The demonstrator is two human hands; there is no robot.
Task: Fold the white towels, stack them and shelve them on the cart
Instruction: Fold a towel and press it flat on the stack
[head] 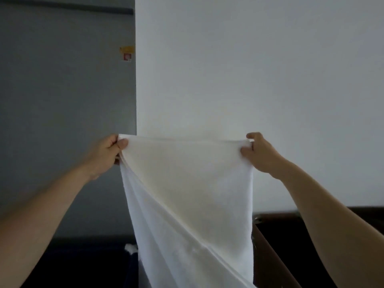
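Both your hands, left grip (108,151) and right grip (258,151), pinch the white towel's (187,194) top corners, its long axis hanging downward.

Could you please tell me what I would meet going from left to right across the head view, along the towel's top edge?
In order: left hand, pinching one top corner → white towel, stretched between the hands and hanging down → right hand, pinching the other top corner.
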